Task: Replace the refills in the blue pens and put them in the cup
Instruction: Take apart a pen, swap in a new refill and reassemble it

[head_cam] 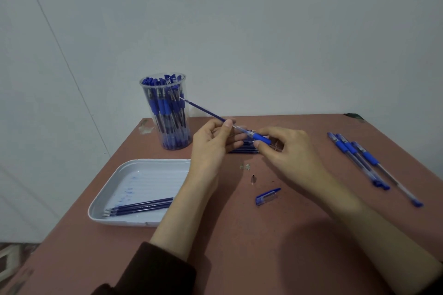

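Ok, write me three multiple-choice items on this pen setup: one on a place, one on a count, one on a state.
1. The loose pen cap lies: A) on the floor B) on the table C) on a pen.
2. The pens lying at the table's right side number: A) one B) three C) six.
3. The refill pinched by the left hand is: A) partly out of the barrel B) fully inside it C) snapped in two.

Key: 1 B, the cap lies on the table between the forearms. 2 B, three pens lie side by side. 3 A, the right hand holds the barrel and most of the refill sticks out.
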`<action>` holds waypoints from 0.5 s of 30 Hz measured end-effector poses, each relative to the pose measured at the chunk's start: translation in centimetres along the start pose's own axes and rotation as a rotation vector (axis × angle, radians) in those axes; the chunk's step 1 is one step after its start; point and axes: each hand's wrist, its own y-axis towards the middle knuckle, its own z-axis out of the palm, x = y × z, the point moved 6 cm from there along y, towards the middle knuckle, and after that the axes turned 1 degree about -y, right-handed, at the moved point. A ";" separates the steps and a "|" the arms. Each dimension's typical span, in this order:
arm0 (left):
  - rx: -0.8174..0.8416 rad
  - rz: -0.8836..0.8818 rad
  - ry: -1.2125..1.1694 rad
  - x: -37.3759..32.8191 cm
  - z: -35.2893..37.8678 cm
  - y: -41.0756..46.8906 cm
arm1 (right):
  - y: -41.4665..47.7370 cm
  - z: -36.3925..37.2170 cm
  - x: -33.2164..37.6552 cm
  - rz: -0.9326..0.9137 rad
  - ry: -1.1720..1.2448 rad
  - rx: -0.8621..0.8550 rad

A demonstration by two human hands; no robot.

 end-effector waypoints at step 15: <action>-0.009 -0.071 -0.102 0.5 -0.1 0.0 | 0.2 0.0 -0.3 -0.016 -0.009 -0.012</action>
